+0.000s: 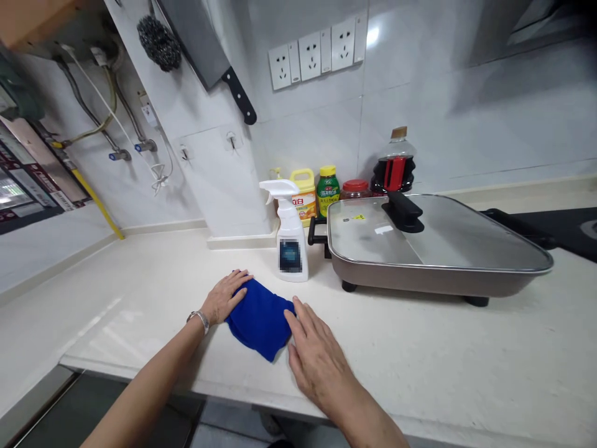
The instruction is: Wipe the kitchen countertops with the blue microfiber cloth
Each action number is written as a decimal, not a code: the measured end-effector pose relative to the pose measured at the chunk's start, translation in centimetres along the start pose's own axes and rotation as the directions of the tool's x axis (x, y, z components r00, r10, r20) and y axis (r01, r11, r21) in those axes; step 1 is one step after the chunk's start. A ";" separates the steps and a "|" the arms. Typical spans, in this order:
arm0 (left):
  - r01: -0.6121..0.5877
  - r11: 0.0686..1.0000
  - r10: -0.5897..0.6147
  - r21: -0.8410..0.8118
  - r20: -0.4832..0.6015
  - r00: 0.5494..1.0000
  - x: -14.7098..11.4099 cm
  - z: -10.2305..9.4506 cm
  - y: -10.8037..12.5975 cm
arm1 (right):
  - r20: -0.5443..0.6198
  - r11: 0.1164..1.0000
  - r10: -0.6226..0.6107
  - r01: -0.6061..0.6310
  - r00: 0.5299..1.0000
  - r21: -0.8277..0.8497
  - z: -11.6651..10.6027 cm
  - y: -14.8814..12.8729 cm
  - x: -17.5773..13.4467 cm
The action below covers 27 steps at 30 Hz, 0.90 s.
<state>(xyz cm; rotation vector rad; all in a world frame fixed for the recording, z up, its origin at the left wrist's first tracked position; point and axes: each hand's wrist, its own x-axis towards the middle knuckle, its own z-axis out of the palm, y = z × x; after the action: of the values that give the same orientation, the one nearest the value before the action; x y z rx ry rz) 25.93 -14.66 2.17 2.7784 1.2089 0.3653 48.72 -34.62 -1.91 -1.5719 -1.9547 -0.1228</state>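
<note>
So — both hands (227,298) (319,358), palm-down, flank a blue cloth (261,318).

The left hand (228,297) covers one corner of the blue cloth (259,320), and the right hand (317,354) hides part of its near edge. Both forearms (144,386) run out of the bottom edge. The label (290,256) on the white spray bottle (288,218) is pixelated past reading. The bottle hides part of the yellow jug (304,182); the lidded pan (433,279) hides the lower parts of the red-lidded jar (356,188) and dark bottle (394,169). The top edge cuts the cleaver's blade (200,40), the right edge the black cooktop (569,225)
</note>
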 end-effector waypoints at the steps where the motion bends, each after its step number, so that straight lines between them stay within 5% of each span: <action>1: -0.025 1.000 0.025 -0.005 0.004 1.000 0.4 0.0 -0.3 | -0.006 0.999 -0.030 0.030 1.000 0.017 0.0 0.1 -0.1; 7: -0.105 0.994 0.105 0.022 -0.019 0.994 3.3 0.4 -1.5 | -0.056 0.990 -0.106 0.111 0.993 0.086 1.0 0.8 -0.2; 14: -0.093 0.984 0.102 0.153 -0.058 0.993 5.1 -0.4 0.0 | -0.270 0.998 -0.063 0.057 0.961 -0.031 1.9 2.1 0.5; 18: -0.083 0.978 0.092 0.189 -0.040 0.995 4.7 -1.2 2.8 | -0.344 0.985 -0.114 0.060 0.932 -0.164 1.1 1.3 0.0; 22: 0.090 0.986 -0.087 0.139 -0.026 0.996 3.1 0.5 5.5 | -0.478 0.941 -0.182 0.011 0.860 -0.339 1.3 -1.4 -2.0; 27: 0.137 0.989 -0.140 0.056 0.052 0.989 1.1 2.0 5.7 | -0.494 0.907 -0.266 0.040 0.828 -0.420 3.1 -3.7 -6.1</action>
<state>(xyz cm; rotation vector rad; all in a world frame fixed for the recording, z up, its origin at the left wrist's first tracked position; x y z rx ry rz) 31.20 -17.68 1.41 2.7074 1.4077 0.2466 44.66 -39.51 -6.43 -1.3936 -1.6475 -0.9841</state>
